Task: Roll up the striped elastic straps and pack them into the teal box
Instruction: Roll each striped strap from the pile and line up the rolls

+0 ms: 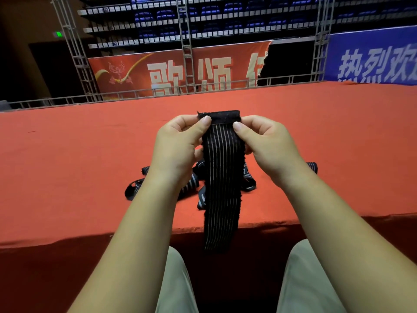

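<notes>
- My pale trousers are sitting nearest the lens at the bottom edge, and my two bare forearms are reaching forward over them toward a table draped in red cloth.
- My left hand is pinching the upper left corner of one striped strap, fingers curled in behind it.
- My right hand is pinching the upper right corner in the same way, so both hands are grasping this one strap.
- The strap is hanging straight down from that double pinch. It is black with thin pale lines running lengthwise, and its lower end is dangling past the table edge above my lap.
- I am holding it by both corners, I judge, so that its plain black fuzzy end is lying square and flat, ready for the first tight turn (a crooked start would make a lopsided roll).
- No turn is showing on it yet.
- The other straps are lying in a loose tangle on the red cloth just beyond my wrists, which are partly hiding them.
- The teal box is not showing anywhere in view, so I cannot tell where it is sitting.
- Far behind, a red banner and a blue banner are hanging among metal trusses.
</notes>
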`<state>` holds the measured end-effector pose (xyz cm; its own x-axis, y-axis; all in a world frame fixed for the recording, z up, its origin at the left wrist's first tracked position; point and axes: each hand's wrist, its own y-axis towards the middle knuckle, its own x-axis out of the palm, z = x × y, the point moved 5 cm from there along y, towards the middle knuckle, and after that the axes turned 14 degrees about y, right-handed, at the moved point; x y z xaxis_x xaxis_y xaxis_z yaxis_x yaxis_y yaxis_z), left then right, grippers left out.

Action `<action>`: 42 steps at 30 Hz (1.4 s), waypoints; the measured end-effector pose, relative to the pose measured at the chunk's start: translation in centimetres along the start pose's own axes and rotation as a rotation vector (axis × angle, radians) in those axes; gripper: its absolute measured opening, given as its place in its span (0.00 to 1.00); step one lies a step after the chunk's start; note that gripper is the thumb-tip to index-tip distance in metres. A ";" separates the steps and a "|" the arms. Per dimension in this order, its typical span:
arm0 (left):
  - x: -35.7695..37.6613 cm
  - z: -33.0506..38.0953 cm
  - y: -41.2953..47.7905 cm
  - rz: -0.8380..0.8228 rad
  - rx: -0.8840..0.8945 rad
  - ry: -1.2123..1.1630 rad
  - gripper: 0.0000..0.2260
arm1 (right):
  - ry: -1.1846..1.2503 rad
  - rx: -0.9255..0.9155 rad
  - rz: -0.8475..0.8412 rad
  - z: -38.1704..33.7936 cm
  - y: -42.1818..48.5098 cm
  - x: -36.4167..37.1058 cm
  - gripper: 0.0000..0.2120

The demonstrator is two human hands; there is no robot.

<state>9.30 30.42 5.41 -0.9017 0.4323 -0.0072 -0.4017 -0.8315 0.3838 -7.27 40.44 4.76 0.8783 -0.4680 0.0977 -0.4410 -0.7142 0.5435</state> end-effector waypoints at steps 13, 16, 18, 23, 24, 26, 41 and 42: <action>0.5 -6.6 1.6 -0.019 -0.081 0.149 0.07 | -0.061 0.103 0.028 5.1 0.1 -0.8 0.11; 0.8 -9.3 2.9 -0.028 -0.105 0.214 0.09 | -0.089 0.168 0.035 7.7 0.9 -1.1 0.11; 0.8 -11.2 3.9 -0.012 -0.112 0.265 0.09 | -0.116 0.201 0.033 9.5 1.4 -1.2 0.10; 0.9 -15.1 6.1 0.030 -0.143 0.290 0.09 | -0.153 0.224 0.050 14.5 2.9 -1.5 0.09; 0.9 -16.0 6.5 0.036 -0.149 0.289 0.08 | -0.180 0.223 0.054 15.4 3.1 -1.5 0.09; 1.0 -17.6 7.2 0.032 -0.165 0.282 0.05 | -0.208 0.227 0.060 16.8 3.8 -1.7 0.08; 2.6 -24.3 10.7 -0.077 -0.149 0.232 0.05 | -0.225 0.247 0.071 24.0 6.4 -3.7 0.06; 2.6 -24.2 10.8 -0.092 -0.126 0.221 0.06 | -0.218 0.253 0.068 24.0 6.5 -3.8 0.06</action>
<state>-1.28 14.09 -12.76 -0.8678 0.4330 -0.2437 -0.4881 -0.8348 0.2547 -17.89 25.05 -12.05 0.7972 -0.5998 -0.0692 -0.5530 -0.7713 0.3150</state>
